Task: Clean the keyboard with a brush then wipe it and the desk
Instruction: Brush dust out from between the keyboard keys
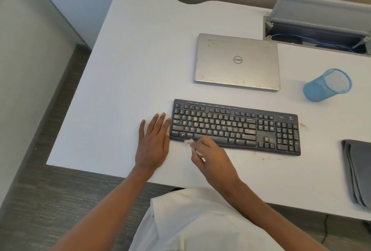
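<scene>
On one desk (pixel 120 70), two hands: left (pixel 152 146) flat beside one keyboard (pixel 236 126), right (pixel 212 156) pinching one brush (pixel 188 141).

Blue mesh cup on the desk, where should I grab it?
Wrap a hand round the curved side wall of the blue wire-mesh pencil cup, coming from the near side. It seems to stand upright, open top up, and nothing crowds it on the white desk.

Brush (pixel 188 141) at keyboard (pixel 236 128) edge, left hand (pixel 153 147) flat
</scene>
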{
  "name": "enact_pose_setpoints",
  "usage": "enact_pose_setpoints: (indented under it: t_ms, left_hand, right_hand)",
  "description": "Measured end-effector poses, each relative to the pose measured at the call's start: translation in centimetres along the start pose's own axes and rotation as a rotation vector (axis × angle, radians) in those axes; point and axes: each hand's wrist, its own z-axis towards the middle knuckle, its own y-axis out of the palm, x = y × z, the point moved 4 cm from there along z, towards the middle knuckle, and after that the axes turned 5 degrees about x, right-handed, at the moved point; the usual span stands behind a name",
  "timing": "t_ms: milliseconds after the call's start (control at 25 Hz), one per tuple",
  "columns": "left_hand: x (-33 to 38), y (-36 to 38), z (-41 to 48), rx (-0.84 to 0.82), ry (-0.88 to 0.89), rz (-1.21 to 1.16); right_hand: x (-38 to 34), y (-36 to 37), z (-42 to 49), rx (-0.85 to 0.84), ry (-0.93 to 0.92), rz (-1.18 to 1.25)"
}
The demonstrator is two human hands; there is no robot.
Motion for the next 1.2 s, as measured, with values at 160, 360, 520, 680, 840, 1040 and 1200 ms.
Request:
enact_pose_setpoints:
  t_ms: [160,360,520,680,840,1040,1200]
  left_hand:
    - [-0.3,0.0,0.0,0.020,-0.018,-0.070]
    - [-1.0,-0.1,0.0,0.079,-0.110,-0.199]
    - [-0.9,0.0,0.0,0.081,-0.123,-0.176]
    - [-1.1,0.3,0.2,0.059,-0.128,-0.143]
    - [-1.0,0.2,0.2,0.057,-0.132,-0.139]
    - [-1.0,0.1,0.1,0.042,-0.142,-0.134]
    - [-0.8,0.1,0.1,0.040,-0.141,-0.134]
  right_hand:
    - [-1.1,1.5,1.5,-0.070,-0.064,-0.023]
    - [-2.7,0.5,5.9,0.018,0.004,0.182]
    - [-2.4,-1.6,8.9,0.061,0.182,0.321]
    - [-2.3,-0.4,10.8,-0.066,0.214,0.255]
    - [-1.1,-1.2,13.2,0.025,0.244,0.227]
    - [0.3,-2.3,15.2,0.111,0.321,0.249]
    - [1.7,-3.5,15.2,0.179,0.374,0.262]
